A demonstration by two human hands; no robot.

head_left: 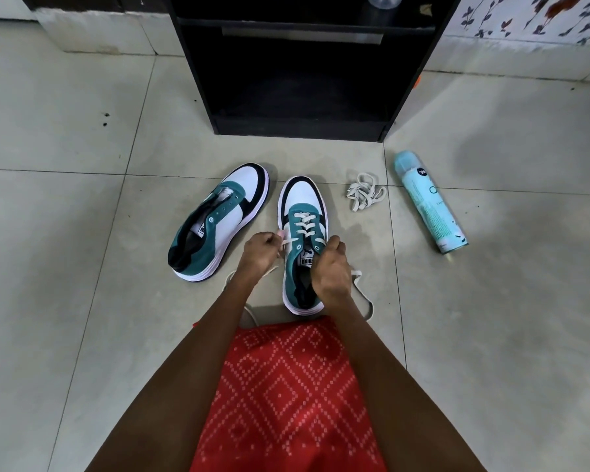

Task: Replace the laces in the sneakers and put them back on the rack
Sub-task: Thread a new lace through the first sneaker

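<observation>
One sneaker (pixel 304 229) is nearly laced, left hand (pixel 261 255) and right hand (pixel 331 270) each pinching a lace end (pixel 288 241); the bare sneaker (pixel 218 219), bundled lace (pixel 365 192) and rack (pixel 300 129) remain.

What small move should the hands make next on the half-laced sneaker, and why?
Probably thread the lace end that the left hand pinches through the empty eyelet beside it: the lace crosses only the sneaker's front rows, and the right hand grips the other side.
</observation>
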